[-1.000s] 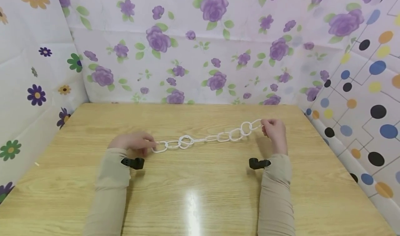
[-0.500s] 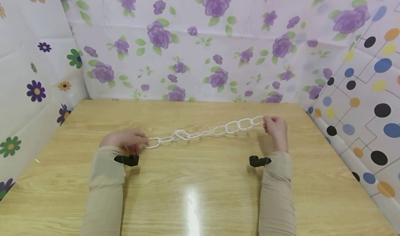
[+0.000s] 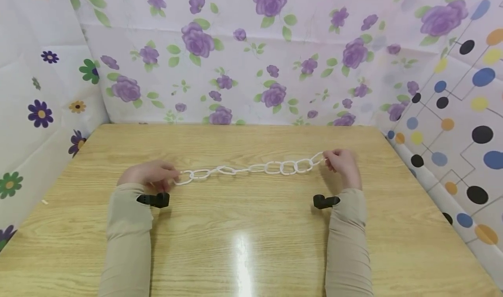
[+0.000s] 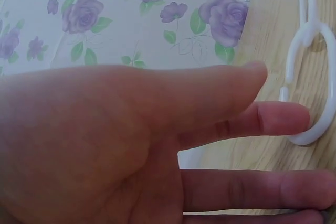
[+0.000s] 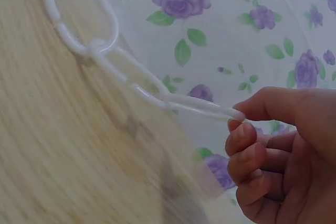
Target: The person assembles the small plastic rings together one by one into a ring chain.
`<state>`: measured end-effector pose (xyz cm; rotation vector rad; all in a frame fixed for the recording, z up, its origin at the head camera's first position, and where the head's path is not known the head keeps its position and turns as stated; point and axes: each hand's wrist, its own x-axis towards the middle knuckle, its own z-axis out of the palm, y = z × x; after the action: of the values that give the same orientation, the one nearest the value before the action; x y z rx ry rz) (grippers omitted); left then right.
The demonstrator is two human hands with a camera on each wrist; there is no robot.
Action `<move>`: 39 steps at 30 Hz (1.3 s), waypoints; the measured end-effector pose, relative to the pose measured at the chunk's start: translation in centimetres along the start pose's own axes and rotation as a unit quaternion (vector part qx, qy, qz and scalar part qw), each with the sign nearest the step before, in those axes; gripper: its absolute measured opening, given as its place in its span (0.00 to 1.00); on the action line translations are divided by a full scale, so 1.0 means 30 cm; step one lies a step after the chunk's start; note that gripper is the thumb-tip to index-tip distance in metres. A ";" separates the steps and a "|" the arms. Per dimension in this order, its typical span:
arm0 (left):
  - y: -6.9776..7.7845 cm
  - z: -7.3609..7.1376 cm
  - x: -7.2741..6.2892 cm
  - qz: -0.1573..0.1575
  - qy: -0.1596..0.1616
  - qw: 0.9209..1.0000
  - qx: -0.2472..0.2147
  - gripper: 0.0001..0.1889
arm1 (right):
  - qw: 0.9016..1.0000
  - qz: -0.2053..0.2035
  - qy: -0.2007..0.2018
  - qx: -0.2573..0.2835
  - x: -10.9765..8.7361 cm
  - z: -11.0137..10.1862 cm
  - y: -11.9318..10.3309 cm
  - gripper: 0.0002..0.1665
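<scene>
A white plastic chain [image 3: 242, 170] of open-sided oval links stretches between my two hands, just over the wooden table. In the head view my left hand [image 3: 147, 173] is at its left end. The left wrist view shows straight, spread fingers, with the index finger [image 4: 283, 119] against the end link [image 4: 289, 66] and the thumb apart from it. At the chain's right end, my right hand [image 3: 341, 164] pinches the last link [image 5: 205, 109] between thumb and index finger. The other fingers of that hand are curled, seen in the right wrist view.
The wooden table [image 3: 220, 236] runs back to a cloth wall [image 3: 235, 70] with purple flowers. Patterned cloths also stand at the left and right edges. A small pale scrap [image 3: 45, 202] lies near the table's left edge. Black camera mounts [image 3: 157, 200] sit on both wrists.
My left hand has moved left along with the chain's left end. The bunched link in the chain has straightened out. My right hand has shifted slightly left and down since half a second ago.
</scene>
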<state>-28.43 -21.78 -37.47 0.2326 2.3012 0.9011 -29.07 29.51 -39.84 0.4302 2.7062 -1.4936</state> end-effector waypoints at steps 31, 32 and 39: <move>-0.002 -0.017 -0.010 0.018 0.018 0.999 0.043 0.23 | 0.992 0.012 -0.031 -0.123 -0.037 -0.053 0.060 0.19; -0.002 -0.018 -0.007 0.018 0.023 0.998 0.050 0.23 | 0.992 0.008 -0.029 -0.123 -0.038 -0.053 0.055 0.19; 0.028 0.000 0.016 0.065 0.077 0.989 0.113 0.22 | 0.988 -0.016 -0.044 -0.144 -0.034 -0.032 0.004 0.21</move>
<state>-28.85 -20.98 -37.15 0.4273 2.5581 0.7425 -27.94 30.13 -39.27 0.3016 2.8063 -1.0728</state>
